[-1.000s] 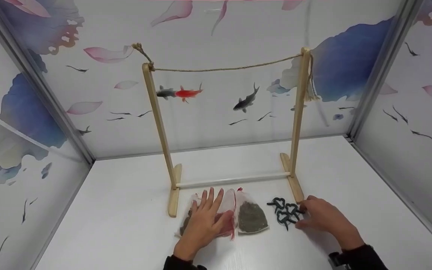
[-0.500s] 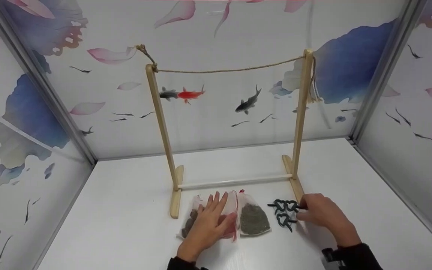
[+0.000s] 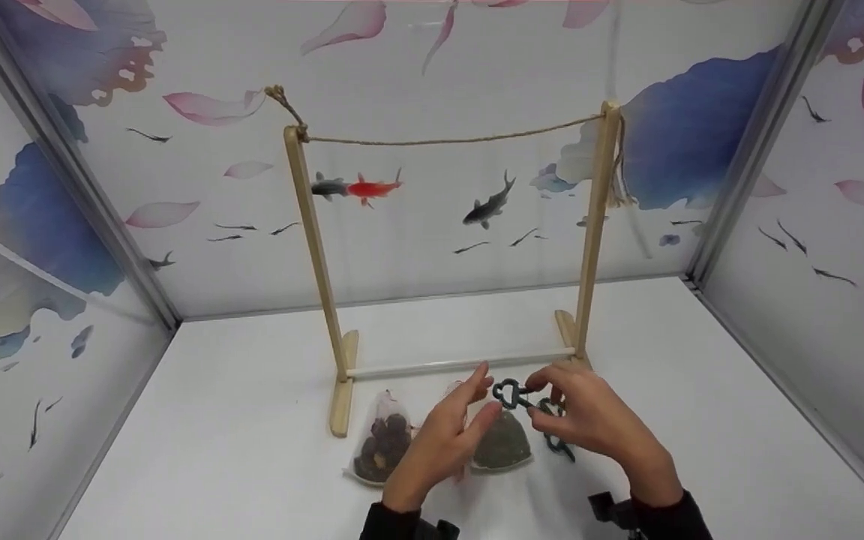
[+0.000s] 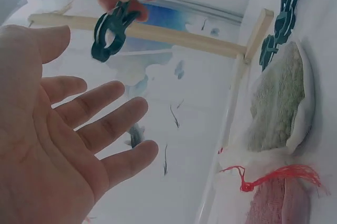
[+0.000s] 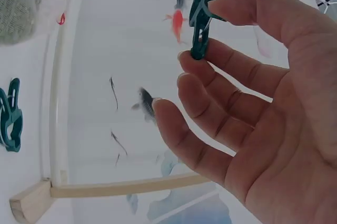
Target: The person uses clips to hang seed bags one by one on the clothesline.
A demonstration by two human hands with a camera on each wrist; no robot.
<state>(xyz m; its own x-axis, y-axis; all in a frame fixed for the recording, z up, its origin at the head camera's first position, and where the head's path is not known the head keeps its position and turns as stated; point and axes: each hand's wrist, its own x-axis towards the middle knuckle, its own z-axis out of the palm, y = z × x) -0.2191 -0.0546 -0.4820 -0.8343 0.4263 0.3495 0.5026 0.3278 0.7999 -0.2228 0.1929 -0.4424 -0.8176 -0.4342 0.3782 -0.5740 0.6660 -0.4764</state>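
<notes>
My right hand (image 3: 571, 405) pinches a dark green clip (image 3: 508, 392) (image 4: 111, 29) (image 5: 204, 14) between thumb and fingertips, lifted above the table. My left hand (image 3: 456, 424) (image 4: 63, 140) hovers open just left of the clip, fingers straight, holding nothing. Below the hands lie three mesh pouches: a brown-filled pouch (image 3: 381, 444), a green-filled pouch (image 3: 502, 444) (image 4: 274, 103), and a red pouch (image 4: 276, 200) mostly hidden behind my left hand in the head view. More green clips (image 3: 556, 442) (image 4: 279, 27) (image 5: 10, 113) lie on the table under my right hand.
A wooden frame (image 3: 316, 247) with two posts, a white crossbar (image 3: 462, 364) and a twine line (image 3: 447, 139) strung across the top stands just behind the hands. Patterned walls enclose the white table (image 3: 214, 420) on the left, back and right.
My right hand picked a clip from the pile and raised it leftward. My left hand lifted off the pouches and rose toward the clip, uncovering the brown pouch.
</notes>
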